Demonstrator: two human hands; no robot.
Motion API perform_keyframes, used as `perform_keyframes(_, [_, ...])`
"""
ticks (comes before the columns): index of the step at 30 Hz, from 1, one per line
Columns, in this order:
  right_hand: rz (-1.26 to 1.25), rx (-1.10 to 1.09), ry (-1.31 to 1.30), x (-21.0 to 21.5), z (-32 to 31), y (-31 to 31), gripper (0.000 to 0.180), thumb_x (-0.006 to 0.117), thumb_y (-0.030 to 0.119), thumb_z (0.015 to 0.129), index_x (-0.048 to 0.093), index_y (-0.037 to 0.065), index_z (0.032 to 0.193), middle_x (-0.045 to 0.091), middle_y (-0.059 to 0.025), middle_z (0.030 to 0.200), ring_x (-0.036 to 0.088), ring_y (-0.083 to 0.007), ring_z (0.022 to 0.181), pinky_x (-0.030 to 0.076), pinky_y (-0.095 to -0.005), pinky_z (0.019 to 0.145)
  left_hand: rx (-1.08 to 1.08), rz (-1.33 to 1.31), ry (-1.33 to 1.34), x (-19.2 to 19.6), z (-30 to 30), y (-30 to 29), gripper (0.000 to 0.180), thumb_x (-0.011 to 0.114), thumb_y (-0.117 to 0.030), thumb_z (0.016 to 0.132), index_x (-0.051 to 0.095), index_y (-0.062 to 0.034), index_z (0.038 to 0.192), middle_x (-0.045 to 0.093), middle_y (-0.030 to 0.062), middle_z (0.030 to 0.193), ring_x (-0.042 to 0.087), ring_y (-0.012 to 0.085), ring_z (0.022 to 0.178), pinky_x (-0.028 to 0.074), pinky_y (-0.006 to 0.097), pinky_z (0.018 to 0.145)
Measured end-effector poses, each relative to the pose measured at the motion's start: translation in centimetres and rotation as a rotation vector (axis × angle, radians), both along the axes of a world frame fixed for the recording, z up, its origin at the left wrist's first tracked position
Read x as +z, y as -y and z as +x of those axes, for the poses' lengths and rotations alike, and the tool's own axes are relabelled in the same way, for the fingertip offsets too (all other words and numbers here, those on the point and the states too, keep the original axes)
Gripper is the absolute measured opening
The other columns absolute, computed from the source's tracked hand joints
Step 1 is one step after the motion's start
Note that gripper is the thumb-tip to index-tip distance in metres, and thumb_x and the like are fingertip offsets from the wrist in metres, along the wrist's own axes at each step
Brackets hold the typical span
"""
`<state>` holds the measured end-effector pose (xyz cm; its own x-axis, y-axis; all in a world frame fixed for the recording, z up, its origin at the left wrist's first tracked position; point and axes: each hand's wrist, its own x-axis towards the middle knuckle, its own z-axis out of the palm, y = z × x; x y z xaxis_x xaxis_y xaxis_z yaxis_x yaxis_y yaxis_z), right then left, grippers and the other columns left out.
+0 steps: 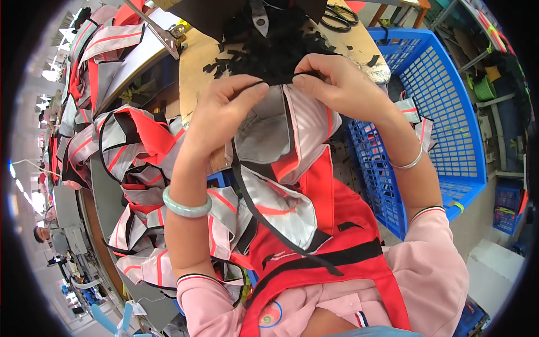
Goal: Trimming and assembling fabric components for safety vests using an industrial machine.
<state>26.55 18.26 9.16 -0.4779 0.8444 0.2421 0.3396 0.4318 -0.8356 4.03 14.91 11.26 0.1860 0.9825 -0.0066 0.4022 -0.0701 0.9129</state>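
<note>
In front of me hangs a grey fabric piece [263,132] with red stripes and black edging, its lower part resting over my red apron [353,219]. My left hand [224,109] is closed in a pinch on the black edging at the left of its top. My right hand [337,84] pinches the same black edge on the right, a short way apart. A loose black strip trails down from the piece across my lap. Just beyond my fingers, black cut scraps [281,50] lie heaped below a pointed metal part [259,21].
Several similar grey and red pieces [140,140] are piled on my left. A blue plastic basket [449,112] with some fabric in it stands on my right. Black-handled scissors [339,17] lie at the far right of the wooden table [196,50].
</note>
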Motion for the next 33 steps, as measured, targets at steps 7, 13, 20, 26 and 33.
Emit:
perform_keyframes(7, [-0.082, -0.004, -0.016, -0.7, -1.2, -3.7, 0.028, 0.06, 0.025, 0.092, 0.064, -0.002, 0.098, 0.054, 0.0028, 0.069, 0.046, -0.0041, 0.062, 0.037, -0.0237, 0.054, -0.079, -0.055, -0.034, -0.5, -1.8, -5.0, 0.027, 0.066, -0.021, 0.088, 0.068, 0.0039, 0.099, 0.061, -0.0033, 0.083, 0.051, 0.0052, 0.079, 0.04, 0.022, 0.074])
perform_keyframes(13, [-0.191, -0.008, 0.027, -0.3, -1.3, -5.4, 0.03, 0.06, 0.028, 0.092, 0.065, 0.0, 0.1, 0.056, 0.0036, 0.073, 0.049, -0.0034, 0.068, 0.038, -0.0209, 0.057, -0.015, -0.131, 0.018, -0.9, -2.0, -7.1, 0.031, 0.067, -0.02, 0.088, 0.068, 0.0036, 0.107, 0.066, -0.0002, 0.091, 0.056, 0.0074, 0.089, 0.041, 0.023, 0.082])
perform_keyframes(20, [-0.09, 0.083, 0.162, -0.2, -1.1, -6.8, 0.048, 0.071, 0.036, 0.084, 0.063, -0.005, 0.108, 0.064, -0.0042, 0.088, 0.057, -0.0084, 0.08, 0.046, -0.0233, 0.069, 0.015, -0.162, -0.089, -1.0, -2.5, -8.1, 0.051, 0.069, -0.032, 0.084, 0.063, 0.0059, 0.116, 0.068, 0.0097, 0.102, 0.059, 0.0155, 0.099, 0.043, 0.027, 0.087])
perform_keyframes(26, [-0.193, 0.049, 0.156, 0.4, -1.7, -7.3, 0.052, 0.073, 0.036, 0.081, 0.062, -0.006, 0.111, 0.065, -0.0062, 0.093, 0.058, -0.0101, 0.084, 0.047, -0.0242, 0.074, -0.013, -0.174, -0.063, -0.7, -2.8, -8.9, 0.054, 0.07, -0.033, 0.083, 0.062, 0.0076, 0.117, 0.067, 0.0103, 0.104, 0.059, 0.0163, 0.1, 0.042, 0.027, 0.089])
perform_keyframes(33, [-0.245, 0.039, 0.084, 0.1, -1.7, -7.9, 0.054, 0.072, 0.035, 0.073, 0.066, -0.007, 0.106, 0.068, -0.0138, 0.093, 0.064, -0.0187, 0.088, 0.049, -0.0302, 0.08, -0.003, -0.21, -0.029, -0.5, -2.7, -9.6, 0.045, 0.069, -0.025, 0.084, 0.062, 0.0068, 0.116, 0.067, 0.0074, 0.101, 0.061, 0.0132, 0.091, 0.047, 0.026, 0.081])
